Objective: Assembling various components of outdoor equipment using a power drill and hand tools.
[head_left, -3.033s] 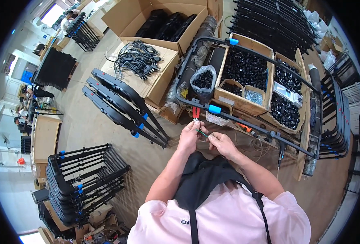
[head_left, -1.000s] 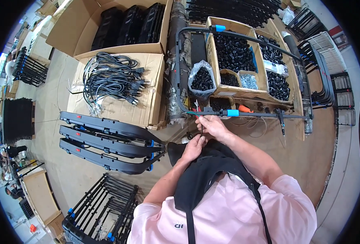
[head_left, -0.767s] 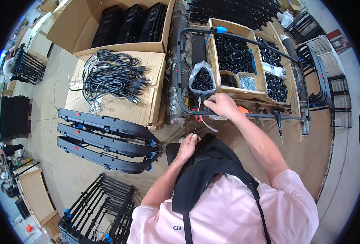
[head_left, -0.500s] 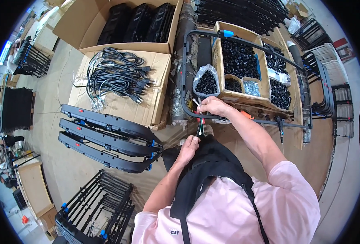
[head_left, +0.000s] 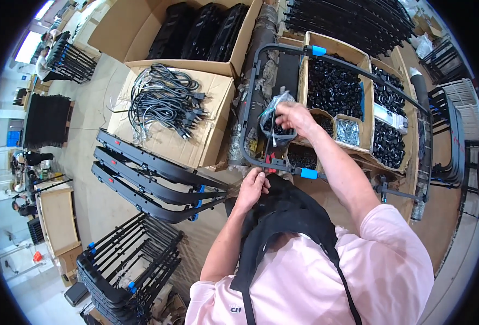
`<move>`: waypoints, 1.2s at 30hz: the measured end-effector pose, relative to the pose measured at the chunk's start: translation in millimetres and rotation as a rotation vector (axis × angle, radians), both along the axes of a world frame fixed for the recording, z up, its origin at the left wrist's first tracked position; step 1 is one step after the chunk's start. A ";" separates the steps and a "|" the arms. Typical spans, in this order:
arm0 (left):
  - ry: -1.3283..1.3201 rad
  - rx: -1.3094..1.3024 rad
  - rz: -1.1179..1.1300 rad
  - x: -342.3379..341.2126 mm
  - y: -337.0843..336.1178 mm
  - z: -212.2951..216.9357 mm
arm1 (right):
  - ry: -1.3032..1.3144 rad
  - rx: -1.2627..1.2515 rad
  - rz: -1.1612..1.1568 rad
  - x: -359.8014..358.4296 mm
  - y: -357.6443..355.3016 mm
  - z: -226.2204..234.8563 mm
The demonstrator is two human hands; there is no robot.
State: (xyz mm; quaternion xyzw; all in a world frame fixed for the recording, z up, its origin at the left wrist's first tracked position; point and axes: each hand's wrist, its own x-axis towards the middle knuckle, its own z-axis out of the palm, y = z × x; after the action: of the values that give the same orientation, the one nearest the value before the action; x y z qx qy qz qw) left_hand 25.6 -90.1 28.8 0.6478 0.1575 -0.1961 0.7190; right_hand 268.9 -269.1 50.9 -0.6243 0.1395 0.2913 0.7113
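Note:
My left hand (head_left: 254,187) is pinched closed just below the near bar of a black tubular frame (head_left: 244,116). Thin coloured wires (head_left: 272,169) show at its fingertips; most of their length is hidden. My right hand (head_left: 298,118) reaches over the frame into a clear plastic bag (head_left: 277,105) of small black parts. Its fingers are curled at the bag's mouth, and a thin pale strand (head_left: 273,130) hangs beside them. What the right fingers hold, if anything, is hidden. A blue clip (head_left: 308,173) sits on the frame's near bar.
Black power cords (head_left: 166,100) lie on flat cardboard at the left, below a carton (head_left: 245,67) of black panels. Black curved housings (head_left: 142,181) stand nearer me. Right of the bag, a divided wooden box (head_left: 365,142) holds black fittings and screws. Stacked black frames (head_left: 134,265) stand lower left.
My right hand has moved away from the wires, up and right into the plastic bag. My left hand stays near the frame's bar. The view has shifted, and a blue clip now shows on the near bar.

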 end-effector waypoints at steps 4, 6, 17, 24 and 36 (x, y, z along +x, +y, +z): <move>0.015 -0.044 0.113 3.3 -14.3 -5.0 | 0.043 -0.208 0.454 -11.0 -16.4 -10.4; 0.042 -0.001 0.155 1.7 -19.6 -5.3 | -0.012 -0.079 0.362 -21.3 0.2 -15.3; 0.104 0.051 0.383 5.6 -43.3 -1.6 | -0.216 -0.137 0.433 -11.0 41.2 -24.2; 0.124 -0.044 0.492 2.3 -47.6 -8.9 | -0.193 -0.170 0.725 27.8 9.7 -18.3; 0.086 -0.015 0.465 6.8 -43.1 -7.3 | -0.906 -0.938 0.847 48.9 -34.5 -3.4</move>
State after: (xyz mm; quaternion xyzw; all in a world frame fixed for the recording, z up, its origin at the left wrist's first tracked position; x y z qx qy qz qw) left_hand 32.4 -133.2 21.5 0.5798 0.3312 -0.0538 0.7424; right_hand 317.8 -303.6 47.5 -0.9183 -0.3065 0.1654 0.1884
